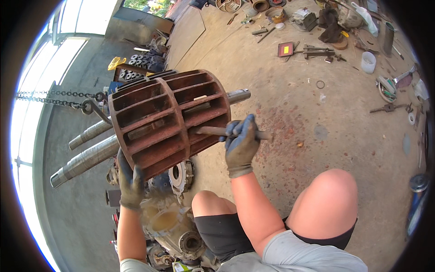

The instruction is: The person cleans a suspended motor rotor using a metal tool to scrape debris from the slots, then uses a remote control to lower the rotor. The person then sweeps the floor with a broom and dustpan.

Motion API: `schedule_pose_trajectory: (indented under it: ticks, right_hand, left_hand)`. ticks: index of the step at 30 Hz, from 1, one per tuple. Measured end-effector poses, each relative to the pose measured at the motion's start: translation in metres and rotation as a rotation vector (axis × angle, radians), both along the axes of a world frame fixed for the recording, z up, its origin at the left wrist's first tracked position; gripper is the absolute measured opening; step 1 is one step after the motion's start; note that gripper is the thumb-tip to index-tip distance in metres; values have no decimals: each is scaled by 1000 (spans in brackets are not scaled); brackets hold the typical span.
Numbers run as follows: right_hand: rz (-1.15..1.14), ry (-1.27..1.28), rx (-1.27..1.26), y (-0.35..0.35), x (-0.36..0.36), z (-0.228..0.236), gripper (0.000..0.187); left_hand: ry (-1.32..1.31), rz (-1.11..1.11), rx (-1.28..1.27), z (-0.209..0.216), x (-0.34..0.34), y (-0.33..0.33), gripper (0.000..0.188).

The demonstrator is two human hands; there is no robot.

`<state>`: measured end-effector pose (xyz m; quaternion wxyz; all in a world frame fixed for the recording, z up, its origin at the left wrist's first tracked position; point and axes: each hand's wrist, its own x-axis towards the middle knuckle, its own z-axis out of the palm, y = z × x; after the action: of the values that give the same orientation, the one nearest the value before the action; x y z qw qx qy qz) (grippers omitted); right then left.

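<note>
A heavy red-brown slotted rotor [176,109] hangs tilted in front of me, crossed by open rectangular pockets. Grey steel shafts [90,152] stick out beyond its left end, and a shorter shaft end [239,95] shows at its right. In a dark work glove, my left hand [130,183] grips the rotor's lower left rim, fingers along the end and thumb on the near side. My gloved right hand [241,145] is closed round a metal rod [210,130]; the rod's left end reaches into a pocket, where its tip is hidden.
A chain [59,100] with a hook [96,110] runs to the rotor from the left. Below lie a cast housing [174,226] and a toothed ring [180,176]. Reddish flakes [285,131] cover part of the concrete floor. Tools and a white cup [368,62] lie to the right.
</note>
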<state>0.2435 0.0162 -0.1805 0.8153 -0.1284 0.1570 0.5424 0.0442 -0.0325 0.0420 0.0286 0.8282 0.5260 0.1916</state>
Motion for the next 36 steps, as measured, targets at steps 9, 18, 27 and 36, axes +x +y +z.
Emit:
schedule_pose_trajectory:
  ticks: [9,18,27,36]
  right_hand:
    - [85,-60,-99,-27,-16,21,52]
    - [-381,-314,-119,-56,54,25,48]
    - [-506,-555,-1,-27,12,-9,46]
    - [-66,-566,183,-59,29,-38,39]
  left_hand:
    - [-61,57,130,-18,-6,-1,65]
    - [-236,-28,116,-23,0,4,72]
    - [-352,-69,167,-32,7,7,66]
    - [-429,-181,198,-42,18,16,55]
